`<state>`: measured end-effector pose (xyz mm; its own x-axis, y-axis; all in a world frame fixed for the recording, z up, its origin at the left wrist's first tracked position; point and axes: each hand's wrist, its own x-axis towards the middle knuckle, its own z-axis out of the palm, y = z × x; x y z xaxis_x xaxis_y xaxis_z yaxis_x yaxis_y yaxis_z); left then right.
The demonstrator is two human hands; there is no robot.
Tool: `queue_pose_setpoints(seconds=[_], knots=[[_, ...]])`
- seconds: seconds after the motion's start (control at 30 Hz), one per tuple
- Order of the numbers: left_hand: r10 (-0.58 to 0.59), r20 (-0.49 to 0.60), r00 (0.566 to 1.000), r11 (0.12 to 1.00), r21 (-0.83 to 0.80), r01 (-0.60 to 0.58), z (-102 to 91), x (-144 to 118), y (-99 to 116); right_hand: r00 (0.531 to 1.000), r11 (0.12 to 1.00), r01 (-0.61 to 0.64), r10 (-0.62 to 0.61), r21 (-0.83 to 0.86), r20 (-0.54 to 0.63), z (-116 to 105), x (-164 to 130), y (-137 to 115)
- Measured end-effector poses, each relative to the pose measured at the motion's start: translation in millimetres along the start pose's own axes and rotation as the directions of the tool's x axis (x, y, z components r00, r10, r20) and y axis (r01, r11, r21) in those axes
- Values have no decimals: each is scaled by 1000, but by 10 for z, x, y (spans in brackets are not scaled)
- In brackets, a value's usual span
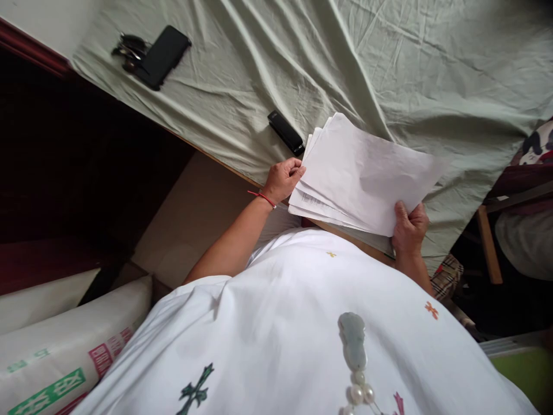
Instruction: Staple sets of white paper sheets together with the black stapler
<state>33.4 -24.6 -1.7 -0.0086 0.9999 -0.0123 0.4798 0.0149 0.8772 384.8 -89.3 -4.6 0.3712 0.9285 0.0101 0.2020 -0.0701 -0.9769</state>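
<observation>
A: Biggest first, quick. What have I got?

B: Pale green sheet (pixel 389 69), creased, covers the bed from 10 to 3 o'clock. Then my white shirt (pixel 280 323) filling 6 o'clock, a pale pendant (pixel 352 340) with beads hanging on it.

A: Left side?

B: White sacks (pixel 64 346) with green and red print at 8 o'clock, dark wood above them at 9.

A: The papers?

B: Stack of papers (pixel 367 178) just right of centre, loosely fanned, lifted over the near edge of the sheet. Some print shows on a lower page; too small to read.

A: Hands?

B: Left hand (pixel 283 178) closed on the stack's left edge at 9 o'clock of it, fingers curled over, red string on the wrist. Right hand (pixel 408 227) grips the lower right corner at 5 o'clock, thumb on top.

A: Small stuff?

B: Black phone (pixel 164 55) at 10 o'clock on the sheet, touching a bunch of keys (pixel 129 49) on its left. Small black device (pixel 285 132) just beside the stack's upper left corner; can't tell what it is.
</observation>
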Motion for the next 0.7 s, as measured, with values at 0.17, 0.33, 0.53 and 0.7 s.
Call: queue_pose_setpoints(seconds=[0.17, 0.33, 0.53, 0.7], knots=[[-11, 145, 989, 989, -146, 32, -52, 5, 36, 991, 990, -98, 88, 106, 96, -53, 15, -117], [9, 130, 991, 965, -261, 26, -100, -57, 100, 987, 962, -145, 125, 232, 99, -166, 4, -231], [42, 42, 998, 976, -214, -32, -224, -41, 359, 1000, 969, 6, -2, 248, -16, -223, 59, -523], [133, 30, 991, 970, -208, -124, -324, 9, 558, 994, 956, 103, -90, 274, -62, -258, 144, -597]])
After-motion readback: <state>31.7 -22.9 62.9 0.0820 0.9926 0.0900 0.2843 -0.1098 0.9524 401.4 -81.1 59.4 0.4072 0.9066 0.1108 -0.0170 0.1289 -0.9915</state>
